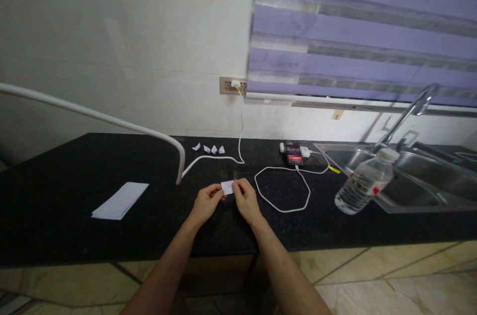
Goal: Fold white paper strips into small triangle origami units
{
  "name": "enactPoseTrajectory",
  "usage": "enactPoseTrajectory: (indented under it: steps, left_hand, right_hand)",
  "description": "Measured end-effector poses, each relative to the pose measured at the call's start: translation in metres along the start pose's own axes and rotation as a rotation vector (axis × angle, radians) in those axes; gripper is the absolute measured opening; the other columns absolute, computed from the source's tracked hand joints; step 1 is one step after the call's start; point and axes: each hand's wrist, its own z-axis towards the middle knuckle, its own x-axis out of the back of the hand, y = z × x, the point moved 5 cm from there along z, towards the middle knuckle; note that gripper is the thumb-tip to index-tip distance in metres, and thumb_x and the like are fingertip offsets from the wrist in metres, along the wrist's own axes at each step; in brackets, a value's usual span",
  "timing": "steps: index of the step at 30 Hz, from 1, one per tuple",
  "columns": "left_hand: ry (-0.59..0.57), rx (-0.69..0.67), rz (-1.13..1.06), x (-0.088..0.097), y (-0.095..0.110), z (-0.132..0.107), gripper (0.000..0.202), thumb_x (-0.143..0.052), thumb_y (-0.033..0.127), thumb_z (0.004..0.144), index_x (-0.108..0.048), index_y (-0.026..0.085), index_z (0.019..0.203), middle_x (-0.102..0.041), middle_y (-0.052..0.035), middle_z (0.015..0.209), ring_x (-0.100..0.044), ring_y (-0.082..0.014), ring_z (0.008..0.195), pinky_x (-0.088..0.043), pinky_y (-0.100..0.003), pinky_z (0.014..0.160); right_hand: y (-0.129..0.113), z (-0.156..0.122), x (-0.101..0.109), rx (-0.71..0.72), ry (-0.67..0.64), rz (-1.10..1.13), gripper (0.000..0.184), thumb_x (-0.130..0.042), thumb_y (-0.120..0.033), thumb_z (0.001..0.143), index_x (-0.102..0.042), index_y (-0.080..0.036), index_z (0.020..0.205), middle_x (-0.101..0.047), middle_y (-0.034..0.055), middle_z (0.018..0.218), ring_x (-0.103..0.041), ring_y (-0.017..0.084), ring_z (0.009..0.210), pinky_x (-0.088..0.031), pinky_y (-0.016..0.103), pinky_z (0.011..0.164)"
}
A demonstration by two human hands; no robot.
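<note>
Between my two hands, just above the black countertop [164,225], is a small piece of white paper [227,187]. My left hand [206,202] pinches its left edge between thumb and fingers. The right edge is pinched by my right hand [246,199]. Some fingertips are hidden behind the paper. Beyond my hands, near the wall, several small folded paper pieces [213,149] lie in a row. A stack of white paper sheets [121,200] rests on the counter to the left.
A white cable [242,121] runs from the wall socket [227,85] across the counter and loops up at left. A dark device [294,152] with a coiled cord sits right of centre. Farther right are a water bottle [367,181], a steel sink [410,203] and a faucet [402,116].
</note>
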Motion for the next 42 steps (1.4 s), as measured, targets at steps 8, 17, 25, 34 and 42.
enactPoseTrajectory:
  steps: [8,17,25,34,42]
  left_hand:
    - [0.005,-0.011,0.001,0.000,0.002,0.000,0.021,-0.054,0.027,0.065,-0.064,0.015,0.079,-0.066,-0.0014,0.070,-0.059,-0.0147,0.063,-0.047,-0.026,0.066]
    - [-0.003,-0.016,0.000,-0.001,0.003,0.000,0.022,-0.053,0.027,0.066,-0.064,0.015,0.080,-0.064,-0.0002,0.065,-0.059,-0.0140,0.063,-0.046,-0.025,0.066]
    - [0.006,-0.010,0.015,0.000,0.002,0.000,0.022,-0.053,0.028,0.065,-0.064,0.015,0.079,-0.065,-0.0012,0.070,-0.059,-0.0140,0.063,-0.046,-0.025,0.066]
    - [0.003,-0.022,0.014,0.001,0.001,0.000,0.022,-0.052,0.027,0.066,-0.063,0.015,0.081,-0.065,-0.0013,0.071,-0.058,-0.0138,0.064,-0.046,-0.025,0.066]
    - [0.030,-0.029,0.004,0.003,0.002,0.001,0.025,-0.053,0.029,0.068,-0.062,0.014,0.085,-0.065,-0.0021,0.075,-0.059,-0.0138,0.067,-0.045,-0.025,0.069]
  right_hand:
    - [-0.001,0.000,0.001,-0.001,-0.001,0.001,0.018,-0.040,-0.024,0.083,-0.055,-0.018,0.074,-0.051,0.0013,0.073,-0.048,0.013,0.070,-0.039,0.024,0.063]
    - [-0.001,0.000,0.000,-0.001,-0.004,-0.005,0.018,-0.041,-0.024,0.083,-0.056,-0.018,0.074,-0.052,0.0016,0.075,-0.049,0.013,0.071,-0.039,0.024,0.065]
    - [0.000,0.000,0.000,0.002,-0.006,0.000,0.017,-0.041,-0.023,0.082,-0.056,-0.018,0.076,-0.052,0.0016,0.075,-0.049,0.013,0.071,-0.039,0.024,0.065]
    - [-0.005,-0.001,0.000,0.033,-0.013,0.000,0.014,-0.046,-0.023,0.080,-0.058,-0.019,0.076,-0.051,0.0014,0.075,-0.049,0.012,0.068,-0.040,0.023,0.061]
    - [-0.015,-0.001,0.001,0.046,-0.055,0.034,0.020,-0.045,-0.025,0.082,-0.064,-0.020,0.086,-0.052,0.0031,0.082,-0.051,0.013,0.075,-0.042,0.024,0.067]
